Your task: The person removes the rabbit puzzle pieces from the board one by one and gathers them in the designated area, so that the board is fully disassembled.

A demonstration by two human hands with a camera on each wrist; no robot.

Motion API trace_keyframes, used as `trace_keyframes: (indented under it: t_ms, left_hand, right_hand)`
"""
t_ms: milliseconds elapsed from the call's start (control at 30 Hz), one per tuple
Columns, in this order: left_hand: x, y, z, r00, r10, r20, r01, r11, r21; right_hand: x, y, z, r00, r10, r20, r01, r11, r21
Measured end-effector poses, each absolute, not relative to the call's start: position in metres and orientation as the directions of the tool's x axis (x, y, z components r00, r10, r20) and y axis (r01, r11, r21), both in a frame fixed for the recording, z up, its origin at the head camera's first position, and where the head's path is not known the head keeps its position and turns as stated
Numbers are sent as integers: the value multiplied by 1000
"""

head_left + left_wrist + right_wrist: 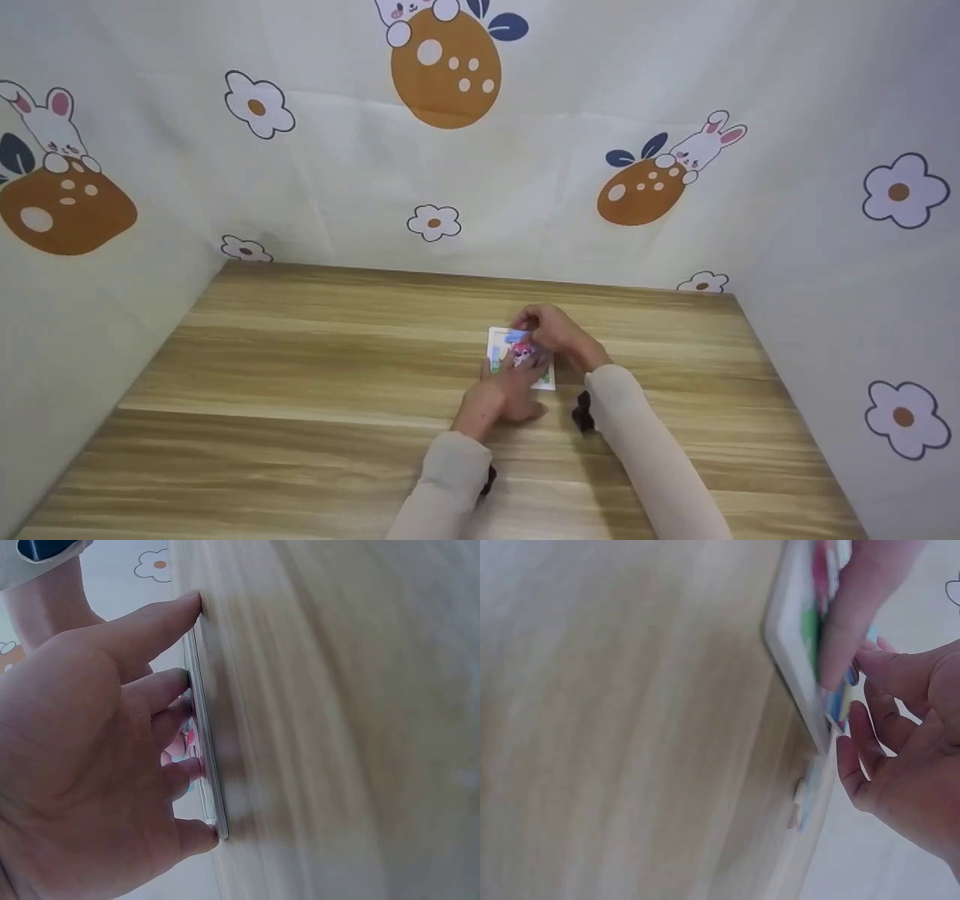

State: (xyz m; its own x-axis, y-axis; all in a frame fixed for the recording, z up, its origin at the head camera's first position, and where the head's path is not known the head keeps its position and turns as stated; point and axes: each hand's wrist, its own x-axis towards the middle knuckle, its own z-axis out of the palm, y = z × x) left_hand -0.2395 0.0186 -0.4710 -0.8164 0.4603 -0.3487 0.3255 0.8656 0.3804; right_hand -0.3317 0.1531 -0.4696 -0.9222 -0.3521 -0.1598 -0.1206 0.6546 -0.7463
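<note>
Cloth backdrop is walling in three sides: 3 rabbit-on-orange prints and 6 flower prints showing from head view. 1 wood-grain tabletop underneath. 2 pale sleeves are coming in from the near side.

2 hands. Left hand is resting across the picture board, fingers spread on top, not wrapped round it; in its wrist view thumb and little finger are sitting near opposite ends of one edge. Right hand is bending over the far right corner, fingers curled, thumb close to them.

1 board, lying flat right of table centre. Looks near square, so I'm reading no long axis. Key relation: it's lying directly under the left hand, the nearer one; from the right hand it's lying leftward and toward the person.

2 dark wrist units showing. 1 pink cartoon animal on the board.

1 small dark-blue bit is showing at the right thumb tip; can't tell if it's pinched or just board print.
</note>
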Motion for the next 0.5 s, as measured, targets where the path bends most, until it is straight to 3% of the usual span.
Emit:
trace_keyframes:
  t_ms: [133, 500]
  left_hand:
    - [-239, 19, -470, -817, 454, -354, 330, 873, 359]
    - [-238, 20, -465, -818, 440, -370, 319, 883, 345]
  right_hand:
    - [-332, 156, -468, -924, -365, -119, -174, 676, -716]
    - [-336, 183, -454, -944, -323, -66, -173, 655, -736]
